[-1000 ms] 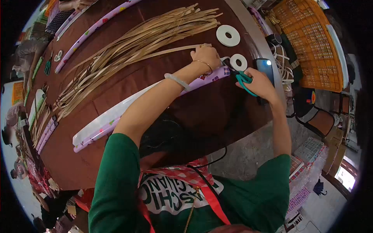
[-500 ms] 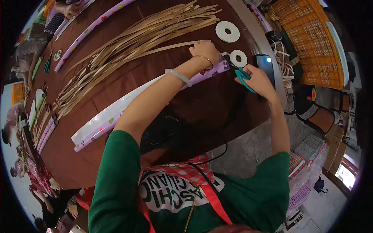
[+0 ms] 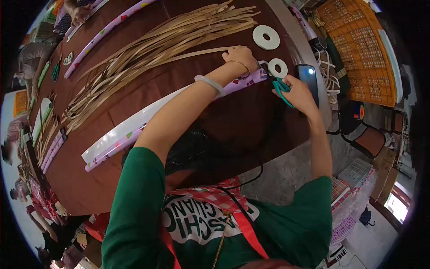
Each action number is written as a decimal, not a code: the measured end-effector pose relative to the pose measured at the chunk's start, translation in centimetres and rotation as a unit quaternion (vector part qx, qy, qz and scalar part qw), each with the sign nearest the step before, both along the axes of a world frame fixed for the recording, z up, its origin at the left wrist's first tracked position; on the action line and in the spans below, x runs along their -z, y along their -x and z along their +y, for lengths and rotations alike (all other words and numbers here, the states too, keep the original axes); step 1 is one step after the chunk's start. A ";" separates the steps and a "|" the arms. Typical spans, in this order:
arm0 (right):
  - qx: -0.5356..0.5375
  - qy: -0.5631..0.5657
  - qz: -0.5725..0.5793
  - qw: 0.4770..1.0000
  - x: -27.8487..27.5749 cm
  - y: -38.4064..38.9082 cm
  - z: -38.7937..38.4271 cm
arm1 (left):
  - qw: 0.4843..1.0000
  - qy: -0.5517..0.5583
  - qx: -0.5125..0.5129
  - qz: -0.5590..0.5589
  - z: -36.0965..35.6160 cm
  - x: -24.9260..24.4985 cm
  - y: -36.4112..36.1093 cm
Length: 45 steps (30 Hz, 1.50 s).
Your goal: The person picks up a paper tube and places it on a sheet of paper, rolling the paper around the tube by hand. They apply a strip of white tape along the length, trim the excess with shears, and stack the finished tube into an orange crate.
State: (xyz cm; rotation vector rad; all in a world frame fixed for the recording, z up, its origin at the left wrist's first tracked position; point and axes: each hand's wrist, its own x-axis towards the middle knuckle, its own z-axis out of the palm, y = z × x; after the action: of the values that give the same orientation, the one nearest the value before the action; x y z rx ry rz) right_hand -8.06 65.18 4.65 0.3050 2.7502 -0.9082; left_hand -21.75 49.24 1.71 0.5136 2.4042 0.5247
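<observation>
My right hand (image 3: pixel 299 93) grips teal-handled scissors (image 3: pixel 281 91) at the right part of the brown-covered table. Their blades point up and left, toward my left hand (image 3: pixel 242 56), and are partly hidden beside it. My left hand is closed at the end of a long tan strip (image 3: pixel 204 53); its fingertips are mostly out of sight. Under my left forearm lies a roll of purple patterned sheet (image 3: pixel 239 85) with a white side (image 3: pixel 121 134). A small white tape roll (image 3: pixel 277 62) sits just right of my left hand.
A heap of tan strips (image 3: pixel 165 40) spreads across the table. A larger white tape roll (image 3: pixel 261 30) lies beyond. At the right edge is a phone (image 3: pixel 308 85) with a lit spot. Another person's hand (image 3: pixel 79 15) is at the far left. An orange crate (image 3: pixel 358 49) stands right.
The view has shifted slightly, moving the table items a little within it. Both hands keep nearly the same pose, and the scissors stay in my right hand.
</observation>
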 end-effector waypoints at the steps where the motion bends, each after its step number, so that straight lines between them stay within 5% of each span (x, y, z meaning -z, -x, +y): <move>1: 0.001 -0.002 -0.001 1.000 0.0 0.0 -0.1 | 1.000 0.003 -0.004 -0.004 0.1 0.0 0.0; 19: 0.026 -0.036 -0.008 0.999 -0.9 -0.4 -1.6 | 1.000 0.001 -0.017 0.023 -0.1 -0.8 -0.5; 24: 0.020 -0.196 0.111 0.974 0.7 -1.4 -2.4 | 0.998 -0.005 -0.024 0.065 0.1 0.4 -0.7; 27: -0.006 -0.257 0.082 0.963 0.8 -2.3 -3.1 | 0.989 -0.143 0.021 0.010 -1.6 1.3 0.1; 28: -0.018 -0.273 0.075 0.959 1.0 -2.5 -3.2 | 0.977 -0.171 -0.023 0.127 -2.2 1.5 -0.7; 30: -0.027 -0.279 0.081 0.956 1.0 -2.6 -3.2 | 0.937 -0.315 0.022 0.148 -4.8 1.9 -0.9; 33: -0.043 -0.280 0.045 0.958 -0.2 -2.7 -3.6 | 0.912 -0.354 -0.002 0.207 -11.2 -1.8 -3.0; 38: -0.009 -0.315 -0.031 0.948 -2.2 -2.4 -3.8 | 0.937 -0.230 -0.106 0.240 -28.1 -5.3 -9.0; 41: -0.034 -0.240 0.156 0.957 -2.0 -2.6 -3.8 | 0.909 -0.126 -0.199 0.343 -38.9 -5.8 -13.2; 43: -0.060 -0.155 0.212 0.963 -3.0 -2.2 -5.9 | 0.875 -0.092 -0.320 0.350 -44.1 -4.2 -16.9; 45: -0.070 -0.075 0.246 0.964 -3.5 -1.1 -8.5 | 0.871 -0.058 -0.335 0.354 -46.3 -4.1 -19.9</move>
State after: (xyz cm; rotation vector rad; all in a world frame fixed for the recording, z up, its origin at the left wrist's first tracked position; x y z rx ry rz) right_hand -6.99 56.70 8.12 -0.1093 3.2491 -0.8284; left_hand -1.89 2.98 5.76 -0.1621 3.2807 0.8946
